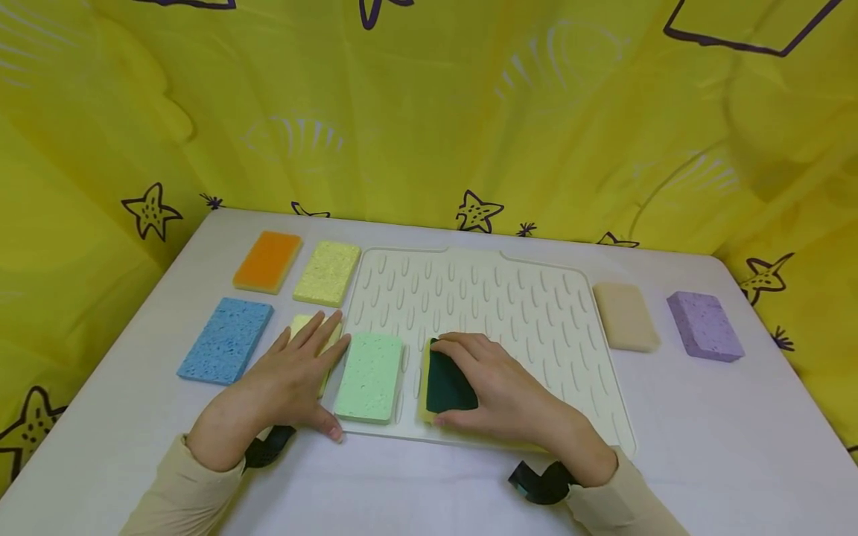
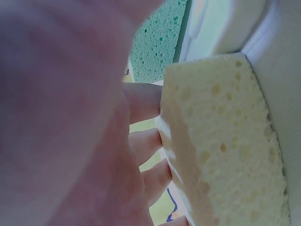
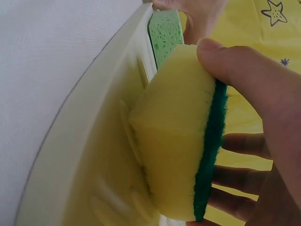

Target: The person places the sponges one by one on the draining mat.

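My left hand (image 1: 284,387) lies over a pale yellow sponge (image 2: 230,136) beside the mat's left edge. Its fingers are spread and fairly straight, with the fingertips touching the sponge's far side, while the thumb points to the right. Much of that sponge is hidden from the head view. My right hand (image 1: 503,391) grips a yellow scrub sponge (image 3: 174,132) with a dark green scouring face (image 1: 447,383), thumb at the near end and fingers at the far end. It is on or just above the ridged cream mat (image 1: 476,298). Between the hands, a mint green sponge (image 1: 370,378) lies on the mat's front left.
Left of the mat lie an orange sponge (image 1: 268,262), a speckled yellow sponge (image 1: 327,273) and a blue sponge (image 1: 226,341). On the right are a beige sponge (image 1: 626,316) and a purple sponge (image 1: 705,326). A yellow patterned curtain (image 1: 415,134) hangs behind the white table (image 1: 402,491).
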`<state>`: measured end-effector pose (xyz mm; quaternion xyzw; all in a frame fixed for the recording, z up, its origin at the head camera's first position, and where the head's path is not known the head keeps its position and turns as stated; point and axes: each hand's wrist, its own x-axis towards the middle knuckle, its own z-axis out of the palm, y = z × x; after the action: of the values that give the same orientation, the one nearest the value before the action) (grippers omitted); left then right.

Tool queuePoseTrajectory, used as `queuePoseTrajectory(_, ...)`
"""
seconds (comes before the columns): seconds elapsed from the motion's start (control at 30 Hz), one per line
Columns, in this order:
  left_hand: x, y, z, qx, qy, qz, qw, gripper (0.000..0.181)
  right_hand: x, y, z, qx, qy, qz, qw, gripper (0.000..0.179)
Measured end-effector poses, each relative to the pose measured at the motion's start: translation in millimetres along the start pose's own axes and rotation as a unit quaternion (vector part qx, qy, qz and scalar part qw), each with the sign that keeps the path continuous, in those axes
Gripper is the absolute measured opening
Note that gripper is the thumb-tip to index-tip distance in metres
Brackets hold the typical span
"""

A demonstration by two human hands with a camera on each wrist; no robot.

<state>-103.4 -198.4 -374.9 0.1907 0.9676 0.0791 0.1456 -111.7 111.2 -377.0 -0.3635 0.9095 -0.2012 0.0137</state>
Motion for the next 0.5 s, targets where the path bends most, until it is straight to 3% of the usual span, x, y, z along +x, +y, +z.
queuePoseTrajectory(0.5, 0.2, -0.6, 0.3, 0.0, 0.001, 0.004, 1.0, 0.133, -3.5, -1.5, -0.5, 0.011, -0.051, -0.002, 0.9986, 0.081)
